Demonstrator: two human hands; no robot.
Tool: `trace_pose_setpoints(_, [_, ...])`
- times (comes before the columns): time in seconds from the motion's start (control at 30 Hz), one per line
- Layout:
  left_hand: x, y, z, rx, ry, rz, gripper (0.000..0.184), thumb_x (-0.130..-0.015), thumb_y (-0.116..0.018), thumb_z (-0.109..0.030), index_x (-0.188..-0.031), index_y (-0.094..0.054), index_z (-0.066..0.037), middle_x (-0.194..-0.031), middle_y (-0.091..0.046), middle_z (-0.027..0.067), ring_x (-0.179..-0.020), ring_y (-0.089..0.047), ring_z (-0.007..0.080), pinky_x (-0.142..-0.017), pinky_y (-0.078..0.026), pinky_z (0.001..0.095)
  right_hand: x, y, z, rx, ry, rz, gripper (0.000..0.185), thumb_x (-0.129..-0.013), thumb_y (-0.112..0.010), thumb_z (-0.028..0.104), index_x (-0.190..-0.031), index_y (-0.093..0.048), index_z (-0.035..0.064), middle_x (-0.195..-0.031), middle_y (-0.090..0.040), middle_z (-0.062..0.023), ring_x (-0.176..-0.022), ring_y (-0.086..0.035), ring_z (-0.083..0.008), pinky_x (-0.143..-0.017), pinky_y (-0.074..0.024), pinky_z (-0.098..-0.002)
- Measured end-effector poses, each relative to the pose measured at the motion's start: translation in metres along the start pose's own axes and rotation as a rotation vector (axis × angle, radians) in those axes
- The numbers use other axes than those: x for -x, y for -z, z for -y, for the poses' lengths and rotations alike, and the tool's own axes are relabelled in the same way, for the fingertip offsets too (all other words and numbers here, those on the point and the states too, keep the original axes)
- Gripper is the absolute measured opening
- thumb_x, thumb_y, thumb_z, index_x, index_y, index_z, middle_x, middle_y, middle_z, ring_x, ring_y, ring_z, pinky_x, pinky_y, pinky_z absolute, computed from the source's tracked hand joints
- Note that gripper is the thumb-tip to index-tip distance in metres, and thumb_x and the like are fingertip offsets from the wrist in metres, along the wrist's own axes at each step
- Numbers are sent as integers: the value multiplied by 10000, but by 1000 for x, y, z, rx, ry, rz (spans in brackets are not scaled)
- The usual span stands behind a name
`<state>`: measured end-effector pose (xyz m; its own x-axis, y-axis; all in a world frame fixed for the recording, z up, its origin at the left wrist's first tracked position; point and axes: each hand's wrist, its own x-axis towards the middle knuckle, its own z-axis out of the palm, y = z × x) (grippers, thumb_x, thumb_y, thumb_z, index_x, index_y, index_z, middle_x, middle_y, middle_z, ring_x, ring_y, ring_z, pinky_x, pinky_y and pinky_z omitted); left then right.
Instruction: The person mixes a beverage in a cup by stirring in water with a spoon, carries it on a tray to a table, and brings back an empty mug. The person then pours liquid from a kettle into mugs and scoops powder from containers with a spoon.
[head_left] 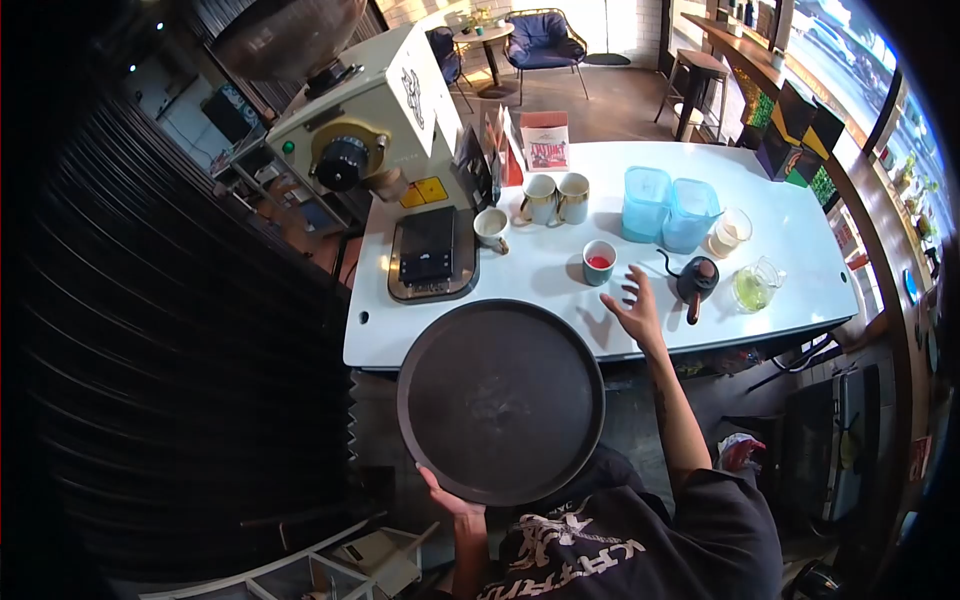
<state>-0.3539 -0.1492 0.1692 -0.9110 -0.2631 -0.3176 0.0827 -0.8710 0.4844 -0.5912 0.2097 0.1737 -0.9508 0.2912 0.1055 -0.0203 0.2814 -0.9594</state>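
Observation:
My left hand (452, 494) grips the near edge of a large round black serving tray (500, 400), its fingers partly hidden beneath it. Nothing lies on the tray, which is held level beside the table's front edge. My right hand (637, 312) reaches over the white table with fingers apart, holding nothing. Just left of its fingertips stands a green paper cup (599, 264) with something red inside; hand and cup look apart. A black gooseneck kettle (697, 278) with a wooden handle is to the right of that hand.
Three mugs (538, 199) stand near the middle back. Two blue plastic containers (647, 204), a clear glass (731, 231) and a glass jug (756, 284) with greenish liquid occupy the right. A coffee grinder (380, 120) and a black scale (427, 246) take up the left side.

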Motion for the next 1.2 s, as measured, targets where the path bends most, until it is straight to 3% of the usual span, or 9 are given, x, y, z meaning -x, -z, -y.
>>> trace_pose_setpoints(0.17, [-14, -8, 15, 38, 6, -1, 728, -1019, -370, -605, -1523, -369, -80, -1542, -415, 110, -1346, -456, 340, -1126, -381, 494, -60, -24, -43, 188, 162, -45, 1040, -704, -909, 215, -1508, -274, 37, -1441, -482, -248, -1253, -553, -394, -934, -532, -474])
trace_pose_setpoints(0.3, [-20, -11, 15, 126, -6, 27, 735, -1016, -370, -615, -1530, -363, -89, -1540, -421, 110, -1343, -459, 341, -1128, -374, 498, -71, -33, -32, 96, 175, 17, 749, -677, -883, 130, -1301, -487, 8, -1181, -656, -212, -1100, -658, -320, -913, -531, -401])
trace_pose_setpoints(0.33, [-21, -9, 14, 184, -2, 65, 735, -1017, -367, -615, -1532, -362, -91, -1541, -421, 108, -1344, -458, 342, -1129, -372, 498, -69, -36, -24, 88, 223, -45, 580, -667, -865, 121, -1143, -561, -8, -1025, -697, -182, -995, -694, -300, -883, -537, -384])
trace_pose_setpoints(0.5, [-34, -10, 7, 202, -64, 40, 693, -1035, -351, -583, -1515, -392, -85, -1521, -451, 105, -1331, -475, 343, -1126, -376, 498, -57, -42, 27, 177, 235, 1, 547, -640, -892, 187, -1054, -600, -21, -962, -703, -180, -912, -708, -297, -828, -551, -393])
trace_pose_setpoints(0.77, [-55, 3, -2, 112, -276, -173, 667, -1052, -330, -554, -1487, -424, -58, -1486, -490, 113, -1303, -506, 343, -1125, -383, 488, -42, -89, 164, 116, 366, 499, 619, -611, -924, 173, -1108, -606, -13, -947, -736, -182, -915, -737, -293, -810, -567, -390])
trace_pose_setpoints(0.9, [-65, -16, -11, 321, -276, -52, 645, -1059, -330, -533, -1484, -431, -59, -1486, -493, 120, -1314, -501, 346, -1131, -378, 500, -32, -157, 188, 80, 442, 808, 645, -604, -942, 199, -1082, -588, -51, -926, -722, -215, -881, -736, -326, -774, -572, -403])
trace_pose_setpoints(0.93, [-64, -17, -12, 348, -284, -3, 637, -1061, -330, -525, -1484, -432, -59, -1487, -494, 121, -1318, -500, 347, -1134, -375, 504, -26, -179, 186, 104, 428, 844, 601, -564, -950, 193, -1004, -609, -34, -864, -718, -173, -841, -720, -225, -781, -564, -359])
trace_pose_setpoints(1.03, [-73, -16, -27, 543, -372, 122, 628, -1062, -336, -518, -1490, -429, -67, -1493, -493, 118, -1326, -499, 347, -1138, -370, 512, -9, -231, 197, 64, 525, 1041, 589, -577, -955, 202, -1003, -615, -22, -892, -708, -176, -848, -724, -282, -767, -560, -375])
trace_pose_setpoints(1.2, [-93, 12, -71, 634, -455, -47, 623, -1059, -354, -516, -1495, -429, -78, -1501, -489, 112, -1335, -495, 347, -1137, -370, 518, 17, -316, 201, 49, 566, 1160, 601, -607, -957, 217, -1014, -575, -6, -909, -700, -206, -875, -717, -363, -766, -565, -397])
